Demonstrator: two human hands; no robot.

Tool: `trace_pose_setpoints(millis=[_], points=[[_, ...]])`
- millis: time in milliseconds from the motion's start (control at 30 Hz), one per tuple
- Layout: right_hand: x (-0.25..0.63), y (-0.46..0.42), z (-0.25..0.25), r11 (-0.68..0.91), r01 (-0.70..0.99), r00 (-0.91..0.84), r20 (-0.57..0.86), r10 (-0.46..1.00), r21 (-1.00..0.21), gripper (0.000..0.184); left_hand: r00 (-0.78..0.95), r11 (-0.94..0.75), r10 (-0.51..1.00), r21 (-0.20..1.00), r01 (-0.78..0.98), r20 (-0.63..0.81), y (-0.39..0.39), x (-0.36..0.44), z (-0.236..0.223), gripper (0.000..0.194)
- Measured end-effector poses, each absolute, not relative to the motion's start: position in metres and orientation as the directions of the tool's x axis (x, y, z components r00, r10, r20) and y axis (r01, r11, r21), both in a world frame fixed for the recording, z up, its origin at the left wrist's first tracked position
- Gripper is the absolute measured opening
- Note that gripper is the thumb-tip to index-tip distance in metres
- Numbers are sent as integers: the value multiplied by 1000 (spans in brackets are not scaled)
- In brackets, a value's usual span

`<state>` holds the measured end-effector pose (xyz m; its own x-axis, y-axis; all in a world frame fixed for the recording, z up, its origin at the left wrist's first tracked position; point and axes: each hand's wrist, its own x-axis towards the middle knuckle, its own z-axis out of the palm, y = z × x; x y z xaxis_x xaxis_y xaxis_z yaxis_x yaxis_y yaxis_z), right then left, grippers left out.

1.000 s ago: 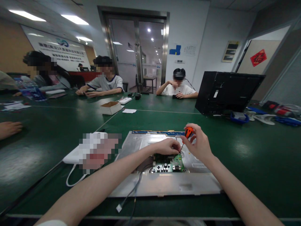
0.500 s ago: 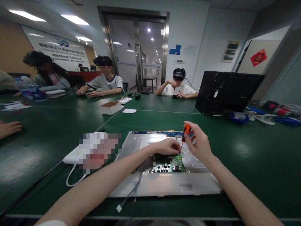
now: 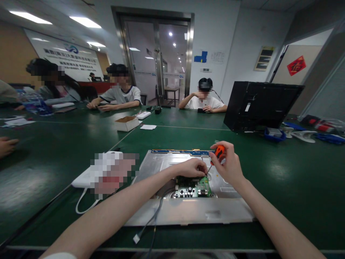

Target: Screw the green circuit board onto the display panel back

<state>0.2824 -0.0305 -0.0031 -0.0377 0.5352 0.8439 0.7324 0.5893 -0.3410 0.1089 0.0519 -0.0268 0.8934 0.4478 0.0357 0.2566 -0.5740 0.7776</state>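
Orange screwdriver (image 3: 220,151) in right hand (image 3: 230,166), left hand (image 3: 192,167) at green board (image 3: 205,184)

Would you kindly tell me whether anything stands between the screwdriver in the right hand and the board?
Nothing visible does: the screwdriver in the right hand slants down to the far right corner of the board, with the left hand beside its tip.

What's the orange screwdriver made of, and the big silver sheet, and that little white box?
The screwdriver: its orange-and-black handle looks like plastic, maybe rubbery; its thin shaft is probably metal.
The big sheet: probably metal, since it's silvery and reflects light with a soft shine.
The little box: maybe cardboard, with dull, pale sides and a brownish inside.
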Motion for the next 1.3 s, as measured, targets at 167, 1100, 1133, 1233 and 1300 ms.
trace_pose_setpoints(millis=[167, 1100, 1133, 1233, 1300], points=[[284, -32, 3, 619, 726, -110, 837, 536, -301, 25, 896, -589, 442, 769, 250, 48, 53, 108, -29, 9], [282, -32, 1, 630, 703, -113, 823, 557, -329, 29, 897, -578, 439, 779, 244, 44, 53, 109, -28, 9], [282, -33, 3, 631, 707, -124, 823, 554, -319, 30, 898, -577, 437, 780, 243, 44, 53, 109, -28, 9], [282, -33, 3, 626, 717, -134, 820, 556, -307, 35, 900, -576, 434, 782, 240, 43, 53, 109, -28, 8], [283, -32, 1, 621, 712, -124, 810, 573, -330, 35, 900, -577, 433, 781, 240, 44, 53, 109, -29, 8]])
